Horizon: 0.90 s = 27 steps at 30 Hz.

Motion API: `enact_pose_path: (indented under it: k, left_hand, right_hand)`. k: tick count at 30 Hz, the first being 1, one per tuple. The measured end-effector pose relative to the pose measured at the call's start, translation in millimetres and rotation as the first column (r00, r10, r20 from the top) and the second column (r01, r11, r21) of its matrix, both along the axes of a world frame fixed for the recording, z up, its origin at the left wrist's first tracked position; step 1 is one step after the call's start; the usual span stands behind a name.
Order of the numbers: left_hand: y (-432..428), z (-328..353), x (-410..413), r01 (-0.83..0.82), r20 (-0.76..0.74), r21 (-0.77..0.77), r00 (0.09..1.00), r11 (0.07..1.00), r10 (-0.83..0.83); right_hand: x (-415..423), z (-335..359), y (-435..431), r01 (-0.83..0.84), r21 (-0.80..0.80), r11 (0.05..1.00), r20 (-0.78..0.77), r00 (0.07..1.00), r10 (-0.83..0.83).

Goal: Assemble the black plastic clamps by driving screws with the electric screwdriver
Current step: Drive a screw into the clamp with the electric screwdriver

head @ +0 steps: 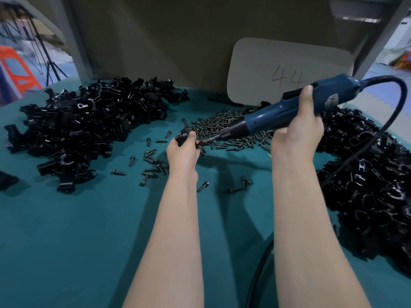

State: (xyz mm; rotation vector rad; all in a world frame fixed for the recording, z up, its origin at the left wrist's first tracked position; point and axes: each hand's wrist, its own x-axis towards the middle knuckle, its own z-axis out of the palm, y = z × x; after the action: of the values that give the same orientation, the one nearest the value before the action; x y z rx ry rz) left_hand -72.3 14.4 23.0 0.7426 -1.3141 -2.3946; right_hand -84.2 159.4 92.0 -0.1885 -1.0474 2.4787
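My left hand (183,147) grips a small black plastic clamp (181,136) above the green table (77,230). My right hand (298,130) is wrapped around a blue electric screwdriver (278,114). The tool slants down to the left, and its bit tip (203,143) meets a screw at the clamp beside my left fingers. Behind the hands lies a heap of dark screws (226,127), with loose screws (151,161) scattered to the left and front.
A big pile of black clamp parts (82,127) fills the left of the table, and another pile (373,185) covers the right. The screwdriver's black cable (378,138) loops over the right pile and down past my right arm. A grey board marked 44 (287,70) leans behind.
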Motion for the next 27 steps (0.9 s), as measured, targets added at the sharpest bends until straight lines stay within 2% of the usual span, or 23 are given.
enact_pose_path:
  k: [8, 12, 19, 27]
  left_hand:
    - [1, 0, 1, 0.002, 0.020, -0.073, 1.000, 0.997, 0.000]
    - [2, 0, 1, 0.002, 0.037, -0.085, 0.999, 0.996, 0.001]
    - [2, 0, 1, -0.016, 0.036, -0.101, 0.999, 0.995, 0.019]
    - [-2, 1, 1, -0.039, 0.010, -0.032, 0.999, 0.999, 0.040]
  right_hand:
    - [1, 3, -2, 0.129, 0.004, 0.992, 0.054, 0.990, -0.129]
    - [2, 2, -1, 0.114, -0.035, 0.993, 0.032, 0.993, -0.112]
    - [0, -3, 0, 0.108, -0.018, 0.994, 0.084, 0.991, -0.106]
    - [0, -3, -10, -0.076, -0.015, 0.997, 0.036, 0.996, 0.076]
